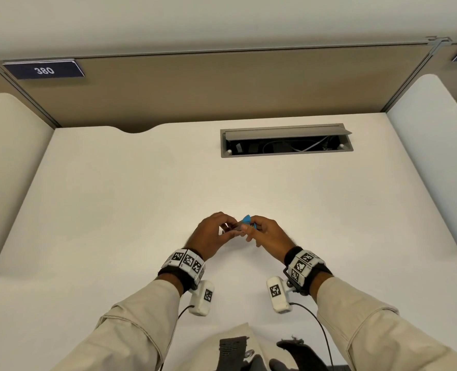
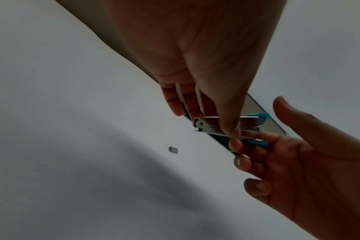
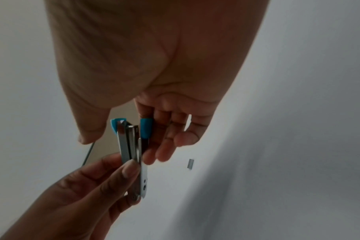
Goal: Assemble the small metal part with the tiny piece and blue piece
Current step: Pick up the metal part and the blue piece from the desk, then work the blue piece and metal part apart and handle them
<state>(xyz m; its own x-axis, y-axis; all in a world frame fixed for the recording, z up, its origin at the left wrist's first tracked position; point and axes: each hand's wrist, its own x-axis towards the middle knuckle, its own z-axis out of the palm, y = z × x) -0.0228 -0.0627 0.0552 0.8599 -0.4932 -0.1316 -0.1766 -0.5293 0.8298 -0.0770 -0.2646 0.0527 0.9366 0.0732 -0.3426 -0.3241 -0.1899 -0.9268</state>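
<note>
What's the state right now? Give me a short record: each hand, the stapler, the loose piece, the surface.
left hand: pinches the stapler's metal end
right hand: holds the blue end
stapler: held off the desk between both hands, metal arms spread apart
staple block: lies alone on the desk, apart from both hands
desk: white, cable box open at the back

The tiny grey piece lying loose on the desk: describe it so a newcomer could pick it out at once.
Start at the white desk, then find the two hands meeting above it around a metal and blue stapler. Just beside them the tiny grey rectangular piece lies alone on the desktop, the only part no hand touches.
</note>
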